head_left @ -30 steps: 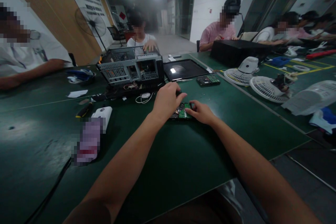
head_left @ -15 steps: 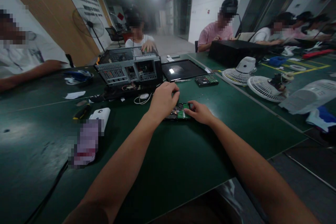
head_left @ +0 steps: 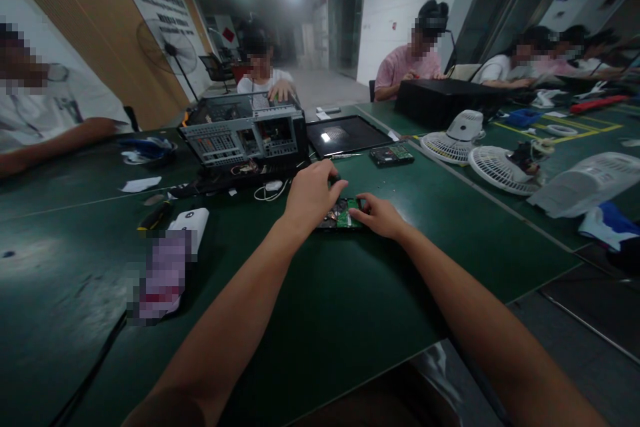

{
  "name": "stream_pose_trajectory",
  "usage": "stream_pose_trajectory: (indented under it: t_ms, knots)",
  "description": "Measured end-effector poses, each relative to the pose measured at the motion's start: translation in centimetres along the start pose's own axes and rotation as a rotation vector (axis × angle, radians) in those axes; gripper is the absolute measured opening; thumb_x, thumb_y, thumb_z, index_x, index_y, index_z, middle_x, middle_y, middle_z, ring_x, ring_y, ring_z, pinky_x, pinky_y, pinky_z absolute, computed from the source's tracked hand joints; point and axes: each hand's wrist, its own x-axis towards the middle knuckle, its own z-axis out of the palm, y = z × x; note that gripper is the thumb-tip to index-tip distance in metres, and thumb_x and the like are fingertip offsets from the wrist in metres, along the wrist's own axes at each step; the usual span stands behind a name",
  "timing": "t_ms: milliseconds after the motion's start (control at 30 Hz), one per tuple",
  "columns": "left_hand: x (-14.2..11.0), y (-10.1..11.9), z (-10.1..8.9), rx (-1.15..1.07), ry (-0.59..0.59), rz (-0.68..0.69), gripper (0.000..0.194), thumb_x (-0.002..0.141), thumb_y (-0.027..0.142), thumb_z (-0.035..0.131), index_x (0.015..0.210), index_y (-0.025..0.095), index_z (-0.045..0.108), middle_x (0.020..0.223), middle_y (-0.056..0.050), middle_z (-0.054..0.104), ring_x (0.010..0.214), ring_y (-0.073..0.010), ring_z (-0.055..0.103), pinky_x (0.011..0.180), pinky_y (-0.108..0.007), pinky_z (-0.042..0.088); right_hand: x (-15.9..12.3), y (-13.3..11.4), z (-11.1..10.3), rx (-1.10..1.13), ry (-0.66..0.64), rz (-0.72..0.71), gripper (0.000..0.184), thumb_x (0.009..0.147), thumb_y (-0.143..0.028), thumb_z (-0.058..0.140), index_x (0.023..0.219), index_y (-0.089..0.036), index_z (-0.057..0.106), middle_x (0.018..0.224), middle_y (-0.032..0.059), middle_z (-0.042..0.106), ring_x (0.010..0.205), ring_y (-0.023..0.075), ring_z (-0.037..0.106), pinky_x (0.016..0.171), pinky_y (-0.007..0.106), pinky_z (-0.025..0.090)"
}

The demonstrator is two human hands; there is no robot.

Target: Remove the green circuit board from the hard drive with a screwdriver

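A hard drive [head_left: 345, 216] lies on the green table, its green circuit board facing up. My right hand [head_left: 381, 215] grips its right end, the thumb on the board and the bent fingers along the far edge. Just above the drive's left part, my left hand [head_left: 313, 192] is closed with curled fingers and the thumb pointing right. Something dark shows between that thumb and the fingers, too small to name. The back of the left hand covers part of the drive. A second hard drive [head_left: 391, 155] rests farther back.
An opened computer case [head_left: 245, 133] stands behind my left hand, with another person's hand [head_left: 281, 90] on top. Nearby are a black panel [head_left: 347, 136], a white cable [head_left: 270, 192], a white power bank [head_left: 193, 221] and a yellow-black tool [head_left: 155, 217]. White fan parts [head_left: 453, 145] lie right.
My left thumb has stretched a little to the right, away from the curled fingers. The right hand keeps its grip on the hard drive. The whole view has shifted slightly.
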Motion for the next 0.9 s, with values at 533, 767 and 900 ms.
stream_pose_trajectory:
  t_ms: [533, 767, 900]
  knots:
    - [0.20, -0.49, -0.01, -0.027, -0.007, -0.014, 0.007, 0.087, 0.017, 0.059, 0.094, 0.021, 0.060, 0.092, -0.006, 0.068, 0.084, -0.0192, 0.063, 0.079, -0.035, 0.052, -0.06, 0.02, 0.00, 0.008, 0.013, -0.009, 0.057, 0.091, -0.057, 0.060, 0.135, -0.020, 0.056, 0.085, 0.0034, 0.069, 0.073, 0.0174, 0.061, 0.064, 0.026, 0.040]
    - [0.16, -0.48, -0.24, 0.010, 0.006, -0.038, 0.009, 0.086, 0.028, 0.071, 0.091, 0.022, 0.069, 0.099, -0.006, 0.065, 0.088, -0.0208, 0.062, 0.081, -0.037, 0.052, -0.08, -0.03, -0.06, 0.009, 0.014, -0.015, 0.055, 0.091, -0.056, 0.061, 0.133, -0.020, 0.057, 0.084, 0.0029, 0.069, 0.073, 0.0173, 0.061, 0.064, 0.026, 0.041]
    - [0.08, -0.41, -0.17, -0.014, 0.007, -0.008, 0.010, 0.087, 0.019, 0.068, 0.095, 0.023, 0.073, 0.101, -0.005, 0.066, 0.090, -0.0206, 0.063, 0.084, -0.037, 0.052, -0.05, -0.09, -0.10, 0.009, 0.010, -0.014, 0.054, 0.091, -0.056, 0.061, 0.132, -0.020, 0.058, 0.085, 0.0037, 0.070, 0.074, 0.0178, 0.062, 0.064, 0.026, 0.041]
